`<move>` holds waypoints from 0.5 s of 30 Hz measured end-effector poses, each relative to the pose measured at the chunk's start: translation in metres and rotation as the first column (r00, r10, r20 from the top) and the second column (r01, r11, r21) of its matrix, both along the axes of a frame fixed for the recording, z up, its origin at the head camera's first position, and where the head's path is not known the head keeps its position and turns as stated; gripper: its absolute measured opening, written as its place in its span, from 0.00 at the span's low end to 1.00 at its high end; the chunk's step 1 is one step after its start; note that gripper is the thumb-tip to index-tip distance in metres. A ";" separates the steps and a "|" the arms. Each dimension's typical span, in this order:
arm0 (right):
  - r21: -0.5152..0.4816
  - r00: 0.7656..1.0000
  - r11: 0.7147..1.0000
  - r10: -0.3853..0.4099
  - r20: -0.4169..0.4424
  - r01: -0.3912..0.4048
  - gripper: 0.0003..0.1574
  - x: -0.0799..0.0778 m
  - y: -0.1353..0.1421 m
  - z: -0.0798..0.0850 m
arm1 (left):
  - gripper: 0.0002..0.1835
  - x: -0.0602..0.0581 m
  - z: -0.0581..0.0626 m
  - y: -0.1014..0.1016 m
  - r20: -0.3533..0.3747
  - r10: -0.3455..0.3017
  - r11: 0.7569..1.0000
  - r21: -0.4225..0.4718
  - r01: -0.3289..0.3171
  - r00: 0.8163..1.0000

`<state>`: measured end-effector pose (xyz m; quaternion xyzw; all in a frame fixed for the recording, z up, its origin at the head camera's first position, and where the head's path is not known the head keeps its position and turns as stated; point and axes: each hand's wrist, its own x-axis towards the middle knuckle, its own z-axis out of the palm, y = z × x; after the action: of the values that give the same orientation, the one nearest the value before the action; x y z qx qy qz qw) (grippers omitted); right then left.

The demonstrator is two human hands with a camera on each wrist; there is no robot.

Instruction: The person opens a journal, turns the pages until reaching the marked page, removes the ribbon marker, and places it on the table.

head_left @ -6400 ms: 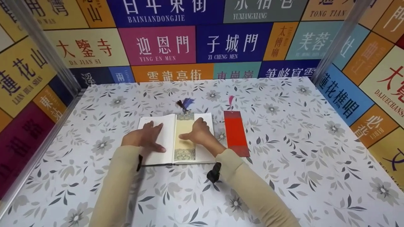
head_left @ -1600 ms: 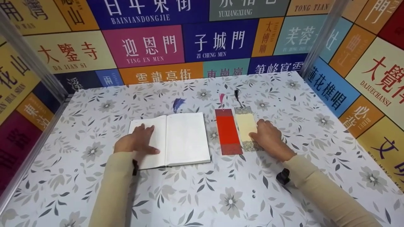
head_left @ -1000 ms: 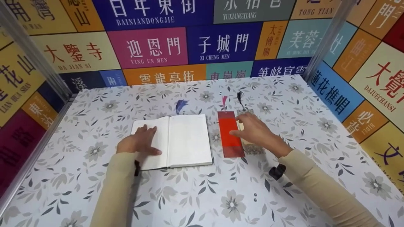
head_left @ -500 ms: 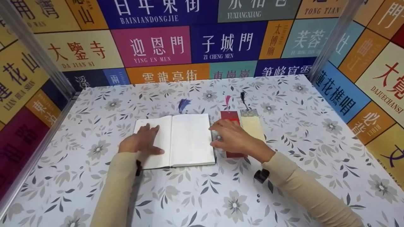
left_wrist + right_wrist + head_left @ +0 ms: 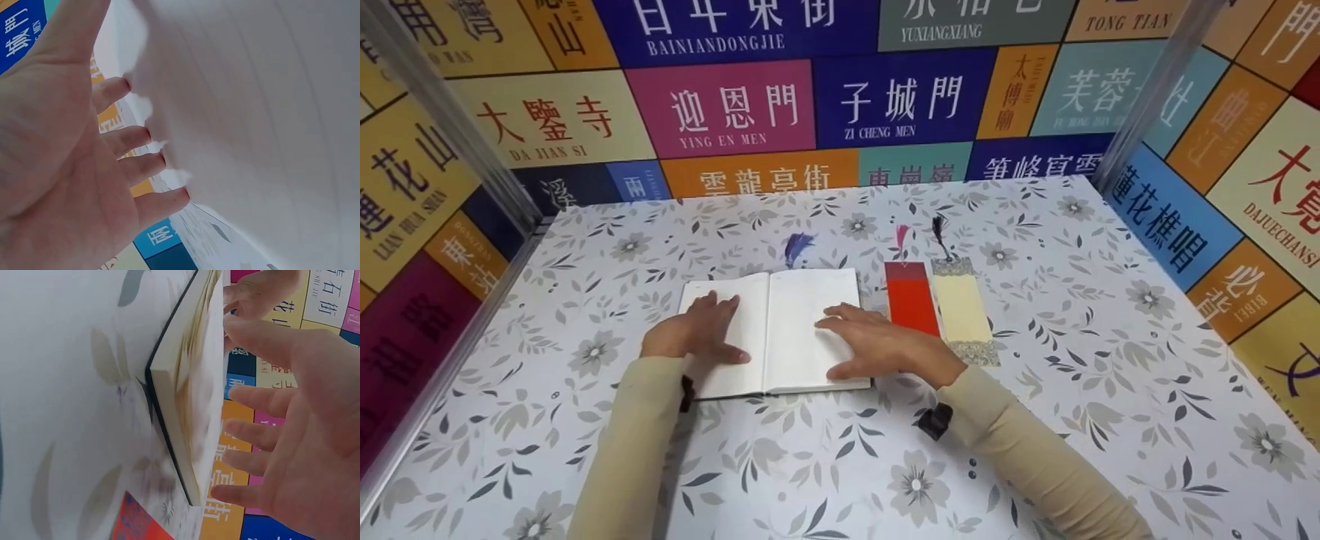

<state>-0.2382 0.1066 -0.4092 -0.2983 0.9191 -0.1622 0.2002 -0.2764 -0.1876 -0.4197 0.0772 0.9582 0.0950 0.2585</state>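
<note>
An open notebook (image 5: 799,315) with blank white pages lies on the table. My left hand (image 5: 682,334) rests on its left page, fingers spread. In the left wrist view those fingertips (image 5: 179,198) touch the page. Over the right page is my right hand (image 5: 885,346), its fingers extended and nothing held. The right wrist view shows its fingertips right at the page surface, above the dark cover and page edges of the notebook (image 5: 174,422). Right of the notebook lies a red bookmark (image 5: 911,304) with a pink tassel, its lower end hidden by the right hand. Beside it lies a cream bookmark (image 5: 962,307) with a black tassel.
A blue-purple tassel (image 5: 797,247) sticks out past the notebook's top edge. The table (image 5: 780,465) has a floral cover. Panels with large printed characters (image 5: 720,109) stand around its back and sides.
The cream bookmark was lifted off the right page and laid right of the red one. My right hand then moved left, back over the right page, holding nothing. The left hand stayed put.
</note>
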 end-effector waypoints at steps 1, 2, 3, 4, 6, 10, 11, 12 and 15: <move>0.006 1.000 1.000 0.006 0.010 -0.006 0.49 -0.001 -0.002 -0.001 | 0.57 0.000 0.000 0.000 0.000 0.000 1.000 -0.001 0.000 1.000; 0.015 1.000 1.000 0.010 0.022 -0.010 0.51 -0.001 -0.003 -0.002 | 0.57 0.000 0.001 -0.001 0.000 0.000 1.000 -0.004 0.000 1.000; 0.024 0.999 1.000 0.015 0.033 -0.016 0.53 -0.002 -0.004 -0.004 | 0.57 0.000 0.001 -0.001 0.003 -0.001 1.000 -0.006 0.001 1.000; 0.029 0.999 0.999 0.024 0.045 -0.025 0.54 -0.002 -0.005 -0.005 | 0.57 0.000 0.001 -0.001 0.007 0.000 1.000 -0.004 0.000 1.000; 0.037 0.997 0.999 0.037 0.065 -0.039 0.55 -0.002 -0.006 -0.008 | 0.57 -0.001 0.002 0.000 0.013 0.004 1.000 -0.004 -0.004 1.000; 0.057 0.994 0.997 0.049 0.100 -0.054 0.56 -0.001 -0.005 -0.009 | 0.57 -0.002 0.003 0.001 0.020 0.016 1.000 -0.001 -0.016 1.000; 0.063 0.993 0.996 0.052 0.102 -0.059 0.56 -0.001 -0.005 -0.009 | 0.57 -0.002 0.003 0.002 0.020 0.018 1.000 -0.001 -0.018 1.000; 0.070 0.993 0.996 0.056 0.106 -0.063 0.57 -0.001 -0.005 -0.008 | 0.57 -0.002 0.003 0.002 0.020 0.018 1.000 0.000 -0.018 1.000; 0.094 0.991 0.993 0.065 0.119 -0.077 0.56 -0.003 -0.004 -0.006 | 0.57 -0.001 0.002 0.001 0.014 0.017 1.000 0.008 -0.017 1.000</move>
<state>-0.2412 0.1025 -0.4153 -0.3108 0.9016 -0.1265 0.2730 -0.2771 -0.1864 -0.4173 0.0695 0.9566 0.1018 0.2641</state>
